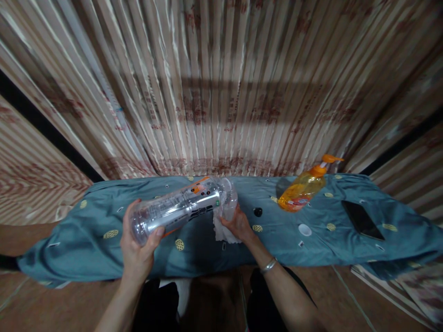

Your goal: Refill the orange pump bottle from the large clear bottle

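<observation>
Plastic bottle [182, 208] between hands [136, 244] [238, 224]; silver-orange label [206, 203], lettering [202, 210] unreadable.

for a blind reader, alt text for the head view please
The left hand holds a clear plastic bottle, the right hand white tissue at its other end, above teal cloth. To the right: orange-topped pump bottle, dark flat device.

- The left hand [138, 242] is at 8 o'clock. Its fingers [128, 216] are curled and its thumb [157, 234] points to 1 o'clock.
- The bare left arm [119, 299] goes up toward 1 o'clock.
- The right hand [239, 226] is near 5 o'clock, with bent fingers.
- The bare right arm [289, 295] leans toward 11 o'clock.
- The hands are apart.
</observation>
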`<move>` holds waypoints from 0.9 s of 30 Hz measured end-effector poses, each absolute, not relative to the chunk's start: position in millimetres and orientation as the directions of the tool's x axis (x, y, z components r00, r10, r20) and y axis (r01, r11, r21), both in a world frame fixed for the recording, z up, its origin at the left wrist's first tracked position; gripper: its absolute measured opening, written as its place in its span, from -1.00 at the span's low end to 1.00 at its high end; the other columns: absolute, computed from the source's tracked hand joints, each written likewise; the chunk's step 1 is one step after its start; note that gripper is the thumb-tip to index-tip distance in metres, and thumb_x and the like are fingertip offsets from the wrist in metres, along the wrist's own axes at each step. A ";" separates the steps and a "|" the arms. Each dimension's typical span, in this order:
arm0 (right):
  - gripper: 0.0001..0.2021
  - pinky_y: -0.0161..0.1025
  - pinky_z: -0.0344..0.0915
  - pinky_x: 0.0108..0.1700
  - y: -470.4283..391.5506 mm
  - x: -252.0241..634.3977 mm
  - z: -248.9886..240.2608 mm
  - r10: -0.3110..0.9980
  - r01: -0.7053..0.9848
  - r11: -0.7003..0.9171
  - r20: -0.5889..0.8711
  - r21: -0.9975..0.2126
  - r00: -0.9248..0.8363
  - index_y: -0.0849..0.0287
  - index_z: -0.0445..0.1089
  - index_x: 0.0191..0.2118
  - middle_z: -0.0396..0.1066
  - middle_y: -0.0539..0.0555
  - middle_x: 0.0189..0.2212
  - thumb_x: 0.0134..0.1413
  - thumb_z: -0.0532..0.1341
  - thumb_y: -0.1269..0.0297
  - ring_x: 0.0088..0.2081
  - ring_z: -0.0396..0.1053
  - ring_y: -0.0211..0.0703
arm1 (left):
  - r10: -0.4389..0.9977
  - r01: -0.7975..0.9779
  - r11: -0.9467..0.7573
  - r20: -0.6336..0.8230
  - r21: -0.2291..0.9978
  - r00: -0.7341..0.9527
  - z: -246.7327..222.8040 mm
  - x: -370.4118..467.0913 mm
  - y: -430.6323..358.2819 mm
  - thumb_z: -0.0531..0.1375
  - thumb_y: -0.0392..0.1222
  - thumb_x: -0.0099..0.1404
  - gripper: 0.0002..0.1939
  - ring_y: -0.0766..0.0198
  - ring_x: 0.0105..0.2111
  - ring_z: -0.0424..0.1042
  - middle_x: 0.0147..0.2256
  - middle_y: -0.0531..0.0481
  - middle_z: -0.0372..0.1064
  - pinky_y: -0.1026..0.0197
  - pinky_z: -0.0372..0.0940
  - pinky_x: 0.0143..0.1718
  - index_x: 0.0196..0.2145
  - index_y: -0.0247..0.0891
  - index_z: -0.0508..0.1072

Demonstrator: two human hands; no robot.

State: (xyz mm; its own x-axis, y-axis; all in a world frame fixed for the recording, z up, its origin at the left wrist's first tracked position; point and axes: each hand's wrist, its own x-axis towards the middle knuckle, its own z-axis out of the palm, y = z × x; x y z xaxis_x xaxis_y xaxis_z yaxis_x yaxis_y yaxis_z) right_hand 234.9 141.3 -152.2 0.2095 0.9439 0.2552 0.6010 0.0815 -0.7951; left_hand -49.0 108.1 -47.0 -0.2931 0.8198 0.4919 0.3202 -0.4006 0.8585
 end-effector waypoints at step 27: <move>-0.26 0.07 0.58 0.12 142.0 235.4 -148.4 0.949 0.613 0.060 0.236 -0.788 0.209 0.22 0.28 0.28 0.62 0.28 0.04 -0.02 0.48 0.25 0.03 0.64 0.19 | 0.809 0.341 -0.405 0.506 0.848 -0.299 -44.5 -47.1 106.9 0.40 0.31 0.10 -0.10 -0.07 -0.06 0.52 -0.01 -0.16 0.50 -0.07 0.44 0.02 0.29 -0.17 0.39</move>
